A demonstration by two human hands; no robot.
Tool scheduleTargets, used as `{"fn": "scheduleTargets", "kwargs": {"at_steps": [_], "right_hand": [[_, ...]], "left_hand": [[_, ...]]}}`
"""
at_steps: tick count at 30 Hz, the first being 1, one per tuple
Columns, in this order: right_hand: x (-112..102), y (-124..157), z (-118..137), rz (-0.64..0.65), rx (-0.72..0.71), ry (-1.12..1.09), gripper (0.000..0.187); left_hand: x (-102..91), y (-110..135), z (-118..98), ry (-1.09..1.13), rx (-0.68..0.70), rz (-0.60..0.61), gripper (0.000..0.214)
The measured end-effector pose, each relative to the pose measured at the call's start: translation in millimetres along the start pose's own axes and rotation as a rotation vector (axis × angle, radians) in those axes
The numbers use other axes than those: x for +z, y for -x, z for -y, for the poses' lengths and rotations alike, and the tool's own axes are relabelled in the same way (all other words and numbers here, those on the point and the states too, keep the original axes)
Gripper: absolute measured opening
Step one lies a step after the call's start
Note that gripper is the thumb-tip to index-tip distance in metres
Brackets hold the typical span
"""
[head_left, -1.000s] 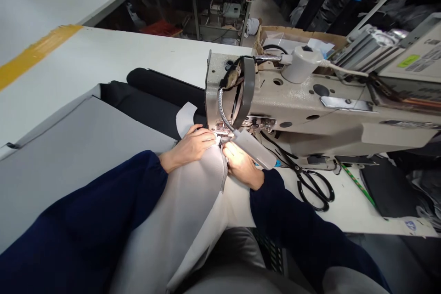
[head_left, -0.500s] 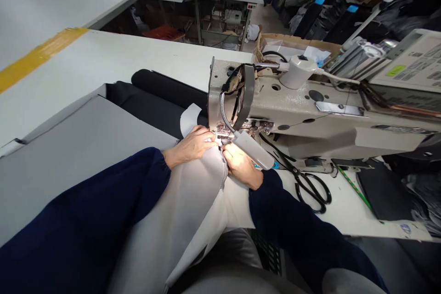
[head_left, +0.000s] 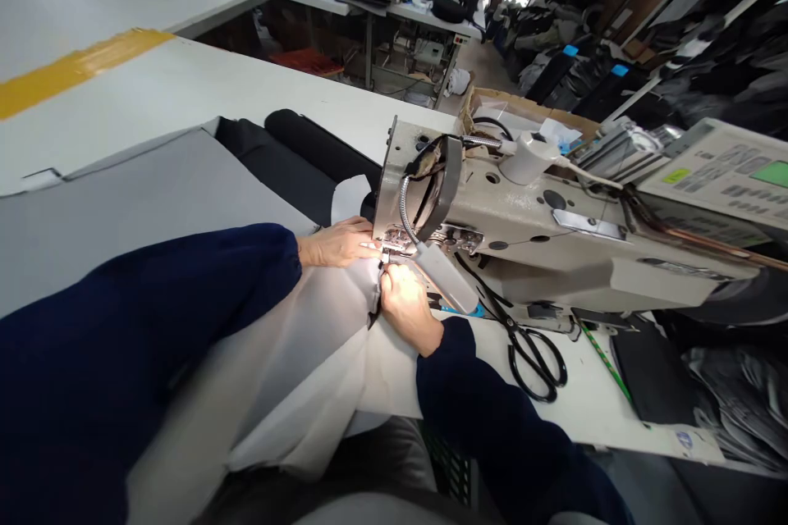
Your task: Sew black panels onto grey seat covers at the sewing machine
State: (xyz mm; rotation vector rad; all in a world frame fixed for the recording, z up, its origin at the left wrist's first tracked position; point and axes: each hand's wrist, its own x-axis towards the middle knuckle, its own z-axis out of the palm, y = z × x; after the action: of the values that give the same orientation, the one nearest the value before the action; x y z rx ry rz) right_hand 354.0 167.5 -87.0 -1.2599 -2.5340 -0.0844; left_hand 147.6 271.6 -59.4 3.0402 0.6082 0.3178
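Observation:
My left hand (head_left: 332, 244) lies flat on the light grey fabric (head_left: 295, 336), its fingertips reaching the presser foot (head_left: 387, 250) of the beige industrial sewing machine (head_left: 523, 221). My right hand (head_left: 403, 303) pinches the fabric's edge just below the foot, under a lit lamp bar (head_left: 444, 279). The needle is mostly hidden by my fingers. Behind the machine head lie a roll of black material (head_left: 320, 148) and a white curved paper piece (head_left: 350, 198).
Black-handled scissors (head_left: 535, 365) lie on the white table (head_left: 185, 78) to my right, near a dark fabric piece (head_left: 652, 373). A grey sheet (head_left: 123, 197) covers the left tabletop. A cardboard box (head_left: 529, 119) stands behind the machine; a control panel (head_left: 726, 172) sits right.
The whole view has tilted and shifted as my head moved. My right hand now sits lower and further left, away from the lamp bar, and more of the fabric hangs loosely below my hands.

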Motion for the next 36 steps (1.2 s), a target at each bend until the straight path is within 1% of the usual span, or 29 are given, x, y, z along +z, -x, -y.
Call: {"fn": "scheduleTargets", "kwargs": {"at_steps": [3,5,6,7,10,12,13,15,16,18,23,29,33,36], "right_hand": [[-4,2,6,-0.022,-0.019,0.005,0.023],[-8,4,6,-0.042,-0.041,-0.020,0.028],[-9,5,6,-0.051,-0.055,-0.031,0.030],[-10,6,4,-0.057,-0.070,-0.041,0.033],[-10,10,-2,-0.076,-0.095,-0.066,0.041],[-9,12,-5,-0.081,-0.084,-0.085,0.042],[-8,13,-7,-0.081,-0.070,-0.093,0.042],[-8,14,-7,-0.081,-0.036,-0.103,0.042],[-8,15,-7,-0.082,-0.019,-0.102,0.043],[-8,16,-5,-0.088,0.001,-0.092,0.043],[-7,18,-3,-0.090,0.030,-0.084,0.043],[-4,19,-4,-0.060,0.031,-0.071,0.039],[-4,16,-3,-0.061,0.054,-0.056,0.036],[-8,13,-2,-0.061,0.073,-0.069,0.030]], "left_hand": [[-5.4,-2,-3,0.029,0.000,0.010,0.030],[-9.8,-4,-16,0.027,-0.043,0.008,0.026],[-11.5,-5,-26,0.021,-0.089,0.010,0.026],[-12.4,-7,-38,0.014,-0.158,0.011,0.027],[-8.9,-10,-78,-0.008,-0.437,-0.006,0.025],[-2.1,-10,-99,-0.009,-0.606,-0.059,0.026],[1.6,-10,-107,-0.003,-0.675,-0.094,0.028],[7.6,-7,-116,0.022,-0.766,-0.156,0.031],[9.3,-6,-117,0.040,-0.788,-0.171,0.031],[10.0,-4,-114,0.082,-0.773,-0.165,0.030],[4.6,0,-102,0.139,-0.616,-0.115,0.027],[4.7,1,-87,0.194,-0.526,-0.109,0.026],[7.7,-4,-74,0.219,-0.529,-0.118,0.025],[4.1,-9,-75,0.211,-0.560,-0.109,0.026]]}}
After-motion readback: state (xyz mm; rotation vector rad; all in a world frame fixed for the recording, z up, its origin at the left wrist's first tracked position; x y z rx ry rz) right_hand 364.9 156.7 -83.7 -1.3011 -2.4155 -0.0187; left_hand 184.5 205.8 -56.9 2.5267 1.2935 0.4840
